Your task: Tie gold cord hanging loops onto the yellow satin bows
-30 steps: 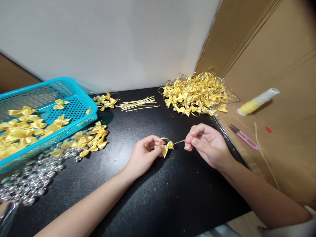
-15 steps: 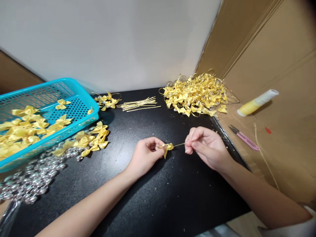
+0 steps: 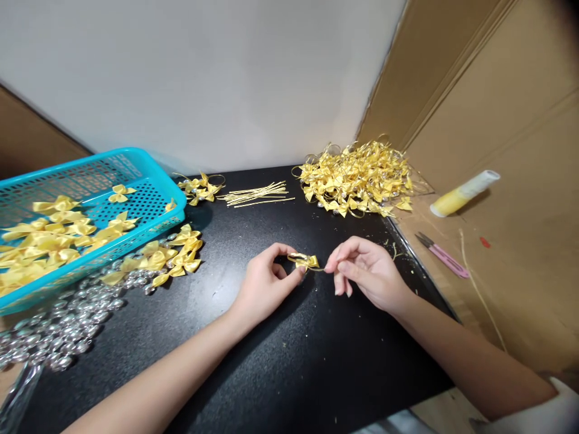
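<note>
Pinching a small yellow ribbon bow point(image 3: 306, 261) w/ a gold wire loop just above the black tabletop point(image 3: 289, 361), the left hand point(image 3: 265, 283) grips the loop side btwn thumb & fingertips while the right hand point(image 3: 364, 274) nips the thin wire tail at the bow's other end. Behind the hands lie a bundle of cut gold wires point(image 3: 257, 193) & a big heap of finished bows point(image 3: 357, 178); to the left, loose bows point(image 3: 167, 260) & silver beads point(image 3: 58, 331) sit beside a turquoise basket point(image 3: 149, 175) of bows. On cardboard at right: pink snips point(image 3: 446, 256) & a glue tube point(image 3: 464, 193).
</note>
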Available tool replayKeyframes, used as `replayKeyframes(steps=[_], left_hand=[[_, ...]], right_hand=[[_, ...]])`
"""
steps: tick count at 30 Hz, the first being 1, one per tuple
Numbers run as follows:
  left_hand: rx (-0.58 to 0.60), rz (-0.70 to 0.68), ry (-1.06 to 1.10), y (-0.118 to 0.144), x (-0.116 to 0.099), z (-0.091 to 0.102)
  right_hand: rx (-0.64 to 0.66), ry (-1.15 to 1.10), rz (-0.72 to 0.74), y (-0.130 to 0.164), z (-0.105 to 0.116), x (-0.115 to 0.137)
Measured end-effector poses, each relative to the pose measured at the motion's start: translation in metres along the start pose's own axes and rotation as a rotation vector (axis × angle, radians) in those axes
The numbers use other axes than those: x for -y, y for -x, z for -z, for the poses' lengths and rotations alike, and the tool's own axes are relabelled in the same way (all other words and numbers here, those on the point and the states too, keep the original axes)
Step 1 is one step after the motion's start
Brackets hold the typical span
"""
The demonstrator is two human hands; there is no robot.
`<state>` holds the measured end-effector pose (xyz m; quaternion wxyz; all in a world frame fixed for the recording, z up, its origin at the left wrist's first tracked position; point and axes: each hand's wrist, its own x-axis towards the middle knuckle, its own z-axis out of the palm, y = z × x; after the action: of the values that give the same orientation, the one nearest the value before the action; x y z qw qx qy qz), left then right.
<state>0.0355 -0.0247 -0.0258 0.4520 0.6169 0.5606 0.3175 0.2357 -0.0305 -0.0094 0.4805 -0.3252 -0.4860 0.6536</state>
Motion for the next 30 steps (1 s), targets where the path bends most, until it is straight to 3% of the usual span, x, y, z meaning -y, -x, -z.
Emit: replayKeyframes(steps=[3, 4, 6, 8, 10, 13, 18, 21, 23, 26, 30], left_hand=[[-0.259, -0.229, -0.11, 0.006, -0.004, 0.002], [-0.293, -0.312, -0.13, 0.008, -0.005, 0.002], [-0.209, -0.418, -0.143, 0.009, -0.009, 0.002], [-0.009, -0.442, -0.137, 0.008, -0.013, 0.002], [0.158, -0.421, -0.108, 0.005, -0.014, 0.0], [0.264, -0.302, 0.07, 0.001, -0.011, -0.002], [0.203, 0.141, 0.751, -0.004, -0.004, -0.006], [0.132, 0.256, 0.971, -0.007, -0.001, -0.009], [0.097, 0.28, 0.986, -0.007, 0.0, -0.009], [0.077, 0.263, 0.836, -0.005, 0.001, -0.009], [0.112, 0.086, 0.5, 0.002, 0.0, -0.009]], right_hand=[[0.009, 0.017, 0.012, 0.0, -0.001, 0.0], [0.009, 0.022, 0.013, 0.0, -0.001, 0.0], [0.008, 0.032, 0.009, 0.0, -0.002, 0.0], [0.019, 0.045, 0.003, 0.0, -0.002, 0.0], [0.032, 0.054, 0.001, -0.001, -0.003, -0.001], [0.019, 0.079, 0.013, -0.002, -0.004, -0.006], [-0.01, 0.257, 0.044, -0.002, -0.006, -0.019], [0.017, 0.357, 0.086, -0.001, -0.007, -0.025], [0.045, 0.451, 0.123, 0.0, -0.008, -0.027], [0.064, 0.622, 0.243, 0.0, -0.008, -0.026], [0.036, 0.745, 0.456, 0.0, -0.008, -0.021]])
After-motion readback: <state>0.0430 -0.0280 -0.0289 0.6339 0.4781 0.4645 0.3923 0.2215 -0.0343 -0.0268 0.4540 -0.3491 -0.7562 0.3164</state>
